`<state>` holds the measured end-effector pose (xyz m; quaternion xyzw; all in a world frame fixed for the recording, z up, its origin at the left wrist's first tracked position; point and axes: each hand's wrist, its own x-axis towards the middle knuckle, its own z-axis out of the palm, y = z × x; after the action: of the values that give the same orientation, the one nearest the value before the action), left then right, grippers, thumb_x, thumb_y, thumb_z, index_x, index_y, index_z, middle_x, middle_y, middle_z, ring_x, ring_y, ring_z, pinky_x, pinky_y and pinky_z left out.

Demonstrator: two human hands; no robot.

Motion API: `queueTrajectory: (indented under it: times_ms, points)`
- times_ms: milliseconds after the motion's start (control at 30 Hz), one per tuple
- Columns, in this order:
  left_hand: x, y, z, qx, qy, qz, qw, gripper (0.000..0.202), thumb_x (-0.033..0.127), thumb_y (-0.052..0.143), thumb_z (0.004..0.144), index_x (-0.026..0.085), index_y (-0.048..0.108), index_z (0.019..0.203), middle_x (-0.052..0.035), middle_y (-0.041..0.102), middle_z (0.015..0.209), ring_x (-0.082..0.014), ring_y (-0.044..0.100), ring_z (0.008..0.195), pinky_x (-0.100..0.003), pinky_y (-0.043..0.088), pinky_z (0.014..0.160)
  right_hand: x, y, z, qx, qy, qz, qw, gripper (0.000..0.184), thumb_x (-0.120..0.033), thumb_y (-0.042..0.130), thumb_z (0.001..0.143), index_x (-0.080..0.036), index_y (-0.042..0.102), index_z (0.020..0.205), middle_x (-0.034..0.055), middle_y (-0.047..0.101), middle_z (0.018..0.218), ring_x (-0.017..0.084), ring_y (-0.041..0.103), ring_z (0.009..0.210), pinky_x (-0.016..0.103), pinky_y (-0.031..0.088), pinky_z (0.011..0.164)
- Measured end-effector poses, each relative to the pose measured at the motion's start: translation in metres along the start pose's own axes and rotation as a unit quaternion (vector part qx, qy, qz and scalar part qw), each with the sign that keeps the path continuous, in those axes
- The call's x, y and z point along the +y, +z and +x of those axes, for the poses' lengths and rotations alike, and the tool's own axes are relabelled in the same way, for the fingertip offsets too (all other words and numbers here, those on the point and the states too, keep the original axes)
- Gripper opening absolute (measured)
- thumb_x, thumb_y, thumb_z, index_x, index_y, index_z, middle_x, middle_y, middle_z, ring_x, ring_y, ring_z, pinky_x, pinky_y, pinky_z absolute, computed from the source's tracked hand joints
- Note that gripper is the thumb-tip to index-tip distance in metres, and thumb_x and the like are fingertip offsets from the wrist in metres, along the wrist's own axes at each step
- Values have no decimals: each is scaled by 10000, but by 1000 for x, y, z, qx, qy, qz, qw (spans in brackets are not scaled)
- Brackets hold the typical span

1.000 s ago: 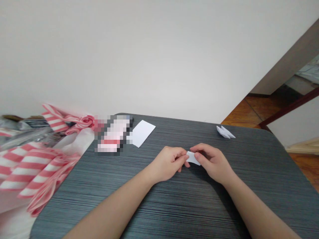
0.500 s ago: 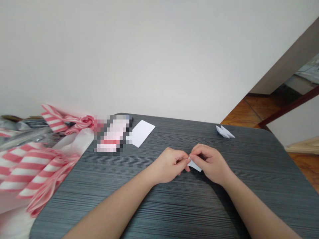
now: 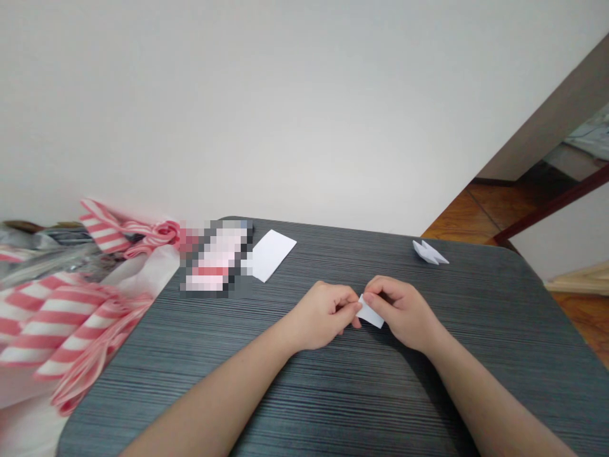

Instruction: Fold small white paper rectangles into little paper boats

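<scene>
A small piece of white paper is pinched between my two hands, above the dark table. My left hand has thumb and fingers closed on the paper's left edge. On the other side, my right hand grips its upper right part between thumb and fingertips. Part of the paper is covered by my fingers, so I cannot tell how it is folded. Farther off on the right lies a folded white paper piece with pointed ends.
White rectangular paper lies at the back left, beside a blurred-out phone-like object. Red-and-white striped cloth is heaped past the table's left edge. A white wall stands behind, and wooden floor shows at the right.
My fingertips have drawn slightly apart, so more of the paper shows between them. Both arms stay almost where they were, and the other things have not moved.
</scene>
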<state>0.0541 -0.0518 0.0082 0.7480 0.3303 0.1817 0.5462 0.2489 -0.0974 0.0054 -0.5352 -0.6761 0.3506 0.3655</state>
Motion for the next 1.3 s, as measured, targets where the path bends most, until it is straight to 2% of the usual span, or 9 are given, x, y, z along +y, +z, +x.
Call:
queueTrajectory:
  times_ms: [500,1300]
  points:
    - [-4,-1,0,13,-19,-37,999,235,325,529,917,162,606,765,-23,733,732,-80,539,485,-184,417,478,6,-4,-2,-7,17,19,1000,177,-236,572,905,-191,638,747,13,633,758,160,571,705,277,436,677]
    - [-5,-4,0,31,-28,-53,998,231,310,528,919,153,603,767,-24,715,703,-69,495,478,-177,386,474,8,-13,-3,-1,45,-21,999,208,-259,577,913,-193,633,723,-1,625,726,156,560,698,273,422,675]
